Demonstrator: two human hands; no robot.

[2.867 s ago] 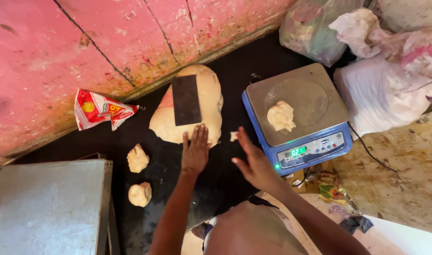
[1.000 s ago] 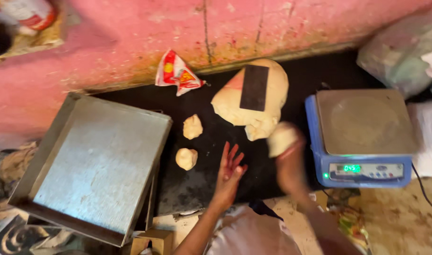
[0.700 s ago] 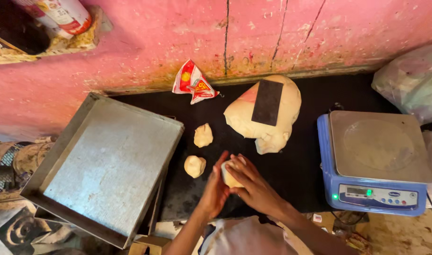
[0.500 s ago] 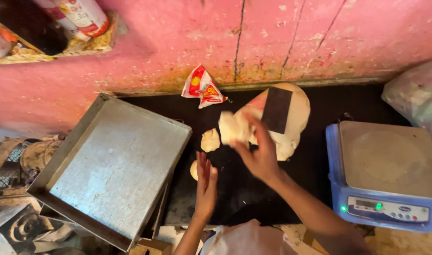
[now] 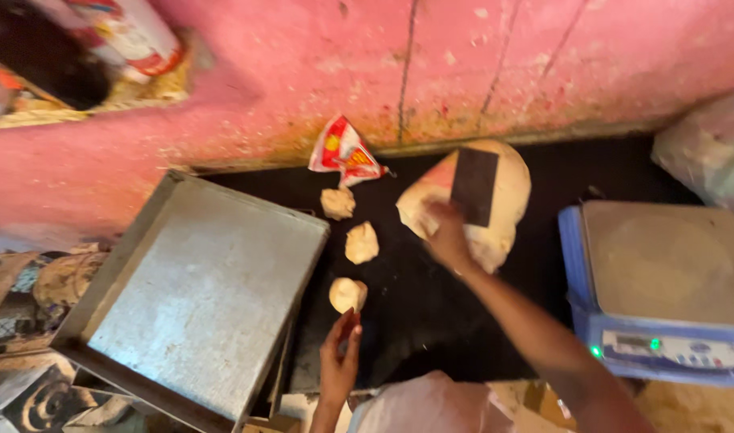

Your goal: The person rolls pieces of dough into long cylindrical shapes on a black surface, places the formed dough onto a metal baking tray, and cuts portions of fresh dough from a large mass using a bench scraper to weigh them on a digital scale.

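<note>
Our right hand [image 5: 445, 234] fingers curled on big dough mass [image 5: 495, 220]; left hand [image 5: 339, 361] open, empty, just below small dough ball [image 5: 347, 294].

Right arm extended forward, right hand [image 5: 445, 234] palm down with fingers curled. Left hand [image 5: 339, 362] held near the body, fingers loosely open.

The right hand [image 5: 445, 234] covers part of the dough mass [image 5: 495, 216], grip unclear through blur; the black scraper [image 5: 473, 186] hides its centre; at 3 o'clock the scale [image 5: 663, 289] is cut off; its display is unreadable.
</note>
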